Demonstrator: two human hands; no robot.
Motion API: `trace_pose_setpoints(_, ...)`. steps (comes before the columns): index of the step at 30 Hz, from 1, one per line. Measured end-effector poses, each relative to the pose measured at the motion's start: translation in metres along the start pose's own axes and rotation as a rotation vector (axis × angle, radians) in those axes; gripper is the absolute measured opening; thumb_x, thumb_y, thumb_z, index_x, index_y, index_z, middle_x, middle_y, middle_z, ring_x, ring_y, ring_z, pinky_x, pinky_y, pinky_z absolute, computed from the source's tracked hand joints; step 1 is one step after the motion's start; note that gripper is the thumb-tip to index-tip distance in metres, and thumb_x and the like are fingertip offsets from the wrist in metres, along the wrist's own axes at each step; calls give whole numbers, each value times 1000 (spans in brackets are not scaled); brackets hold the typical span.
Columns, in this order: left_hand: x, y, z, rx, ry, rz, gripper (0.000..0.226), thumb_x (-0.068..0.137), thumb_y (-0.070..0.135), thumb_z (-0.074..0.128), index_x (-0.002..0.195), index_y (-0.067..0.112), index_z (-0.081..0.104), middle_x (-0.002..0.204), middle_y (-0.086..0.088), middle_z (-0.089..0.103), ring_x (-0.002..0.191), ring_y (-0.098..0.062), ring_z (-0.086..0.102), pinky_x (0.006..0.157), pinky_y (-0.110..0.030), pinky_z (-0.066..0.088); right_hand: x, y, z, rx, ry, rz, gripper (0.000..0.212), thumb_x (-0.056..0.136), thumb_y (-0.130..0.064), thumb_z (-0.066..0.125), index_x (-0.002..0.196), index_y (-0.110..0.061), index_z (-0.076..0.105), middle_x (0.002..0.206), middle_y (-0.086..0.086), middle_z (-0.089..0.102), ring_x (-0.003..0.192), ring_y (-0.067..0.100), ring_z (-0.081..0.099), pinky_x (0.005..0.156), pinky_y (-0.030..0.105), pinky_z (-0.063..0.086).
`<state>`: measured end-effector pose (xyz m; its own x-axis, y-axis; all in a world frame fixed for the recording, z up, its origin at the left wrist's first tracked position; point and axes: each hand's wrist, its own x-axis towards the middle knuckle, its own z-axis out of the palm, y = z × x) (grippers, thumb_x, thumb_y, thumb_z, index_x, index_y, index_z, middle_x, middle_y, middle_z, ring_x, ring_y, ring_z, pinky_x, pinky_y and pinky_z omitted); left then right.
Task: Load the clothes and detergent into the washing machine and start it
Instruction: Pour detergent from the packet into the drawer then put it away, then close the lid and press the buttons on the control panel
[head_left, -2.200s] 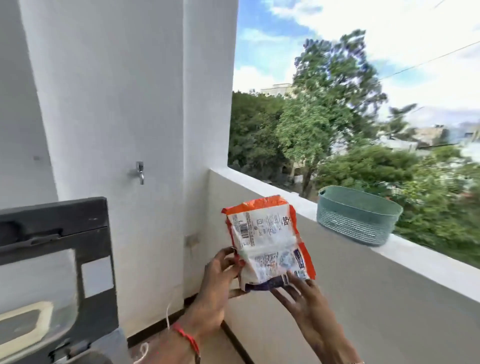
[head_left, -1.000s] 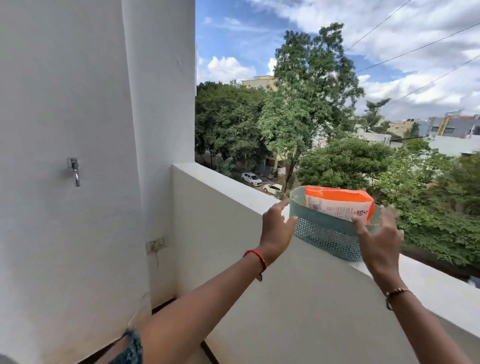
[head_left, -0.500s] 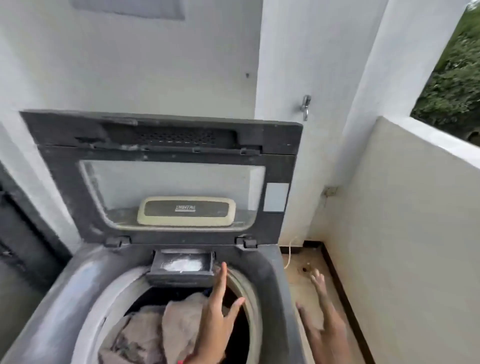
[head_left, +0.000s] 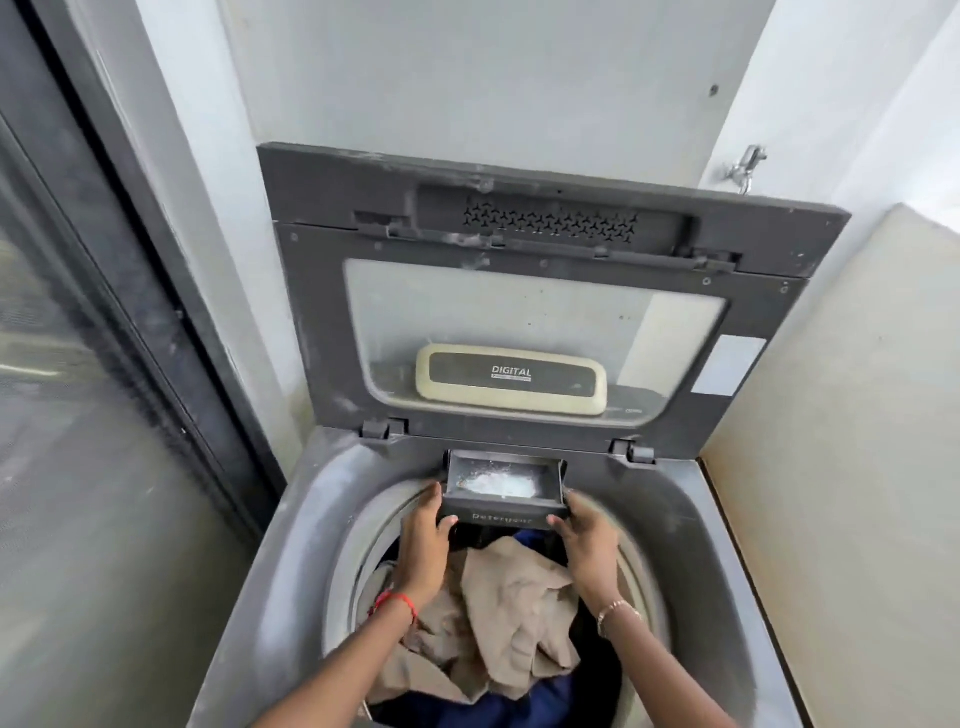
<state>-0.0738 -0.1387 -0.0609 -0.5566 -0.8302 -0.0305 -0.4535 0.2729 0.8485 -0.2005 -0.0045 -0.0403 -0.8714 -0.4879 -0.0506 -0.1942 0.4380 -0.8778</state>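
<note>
Left hand (head_left: 423, 540), right hand (head_left: 587, 540) grip drawer (head_left: 503, 508) marked "Detergent"; lid badge (head_left: 511, 378) reads "DIGITAL".

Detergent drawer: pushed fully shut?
No, the detergent drawer juts out open, white powder showing inside, with the left hand and right hand gripping its front corners.

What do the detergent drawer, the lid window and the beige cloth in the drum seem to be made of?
Detergent drawer: likely dark grey matte plastic, moulded lettering.
Lid window: glass or clear plastic, translucent, dusty.
Beige cloth: woven fabric, soft creased folds.
</note>
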Motion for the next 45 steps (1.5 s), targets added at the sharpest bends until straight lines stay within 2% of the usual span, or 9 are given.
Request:
trace_pose_setpoints(7, 32, 3, -8, -77, 77, 22, 23, 83, 3, 66, 104, -5, 68, 84, -9, 70, 80, -16, 61, 78, -30, 49, 24, -6, 4, 57, 161, 80, 26, 78, 5, 66, 103, 10, 66, 87, 10, 69, 80, 15, 61, 62, 2, 43)
trace_pose_setpoints(10, 50, 9, -8, -54, 96, -6, 20, 80, 8, 71, 73, -9, 64, 54, 4, 47, 61, -16, 40, 64, -35, 48, 40, -13, 11, 32, 216, 116, 13, 77, 1, 67, 84, 12, 65, 85, 28, 68, 84, 42, 62, 73, 37, 49)
trace_pose_setpoints(12, 56, 11, -8, -3, 118, -15, 30, 78, 15, 73, 59, -4, 61, 45, -4, 43, 54, -29, 34, 54, -34, 38, 48, -14, 15, -30, 232, 107, 6, 77, -1, 68, 79, 4, 65, 76, 22, 69, 80, 41, 62, 72, 42, 49)
trace_pose_setpoints(22, 75, 3, -1, 10, 161, -24, 20, 74, 22, 77, 62, 6, 71, 57, -12, 66, 61, -33, 63, 55, -40, 50, 71, -10, 11, -165, 187, 59, 15, 73, 4, 66, 63, -3, 57, 52, -16, 56, 56, 10, 52, 52, 18, 35)
trace_pose_setpoints(26, 73, 3, -3, 45, 134, -12, 28, 75, 28, 77, 62, 5, 68, 58, -9, 67, 62, -31, 64, 55, -38, 50, 71, -12, 6, -148, 156, 42, 20, 71, -3, 72, 62, -3, 55, 57, 0, 62, 59, 22, 51, 56, 34, 40)
trace_pose_setpoints(32, 63, 34, -17, 207, 168, 152, 25, 79, 32, 71, 72, 9, 66, 69, -2, 62, 73, -24, 62, 57, -31, 42, 68, -31, -9, -145, 17, 10, 14, 70, -6, 75, 68, -4, 61, 65, 9, 62, 66, 23, 55, 65, 34, 45)
trace_pose_setpoints(38, 76, 128, -48, 255, 530, 860, 61, 81, 51, 54, 127, 11, 45, 125, -2, 45, 117, -23, 40, 106, -35, 29, 63, -128, -55, -85, 282, -567, 17, 83, -11, 67, 100, -9, 64, 85, 3, 66, 79, 19, 62, 69, 27, 48)
trace_pose_setpoints(42, 93, 207, -78, 402, 610, 1008, 83, 83, 60, 48, 145, 12, 21, 152, -3, 25, 144, -19, 9, 116, -47, 0, 77, -206, -87, -200, 495, -1029, 38, 84, -11, 65, 119, -3, 55, 117, 14, 59, 116, 21, 47, 100, 27, 38)
trace_pose_setpoints(45, 104, 244, -93, 567, 591, 1010, 88, 83, 67, 39, 148, 13, 16, 157, -3, 18, 145, -15, 5, 113, -52, -7, 94, -240, -104, -414, 360, -979, 63, 85, -24, 64, 139, -9, 36, 144, 11, 40, 139, 22, 28, 115, 33, 21)
